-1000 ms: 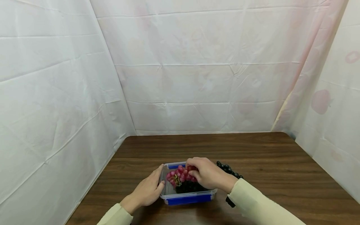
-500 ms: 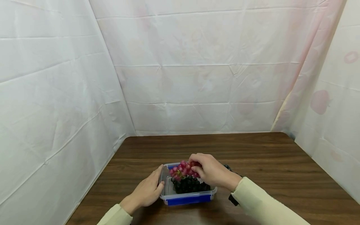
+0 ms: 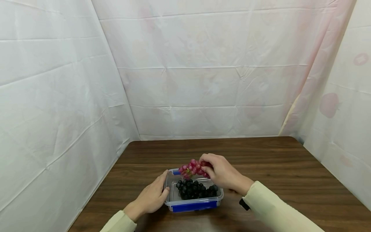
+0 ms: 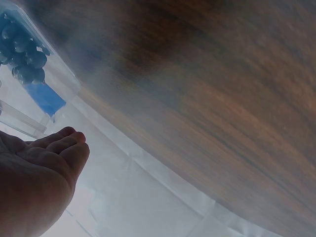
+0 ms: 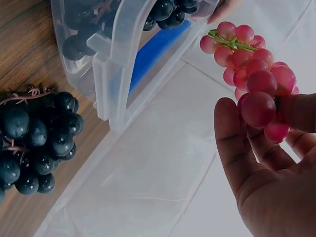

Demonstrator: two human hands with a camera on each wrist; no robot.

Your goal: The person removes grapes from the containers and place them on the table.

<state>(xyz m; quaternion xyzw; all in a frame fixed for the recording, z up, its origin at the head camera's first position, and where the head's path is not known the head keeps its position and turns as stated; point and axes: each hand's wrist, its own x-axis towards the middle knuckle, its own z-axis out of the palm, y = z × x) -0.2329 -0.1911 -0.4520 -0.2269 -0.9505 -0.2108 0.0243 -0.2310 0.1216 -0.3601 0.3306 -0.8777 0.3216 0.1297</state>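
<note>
Right hand pinches red grapes by their right end, above far side of container; left hand, straight-fingered, touches its left side. Off-centre pinch might slip.

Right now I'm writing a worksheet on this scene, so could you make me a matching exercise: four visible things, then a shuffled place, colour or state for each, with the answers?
Things:
1. Red grapes
2. Left hand
3. Table
4. Front clip

Descriptions:
A. Brown, wood-grained
B. Held by the right hand
C. Blue
D. Fingers extended, beside the container

Pairs: 1-B, 2-D, 3-A, 4-C
</note>
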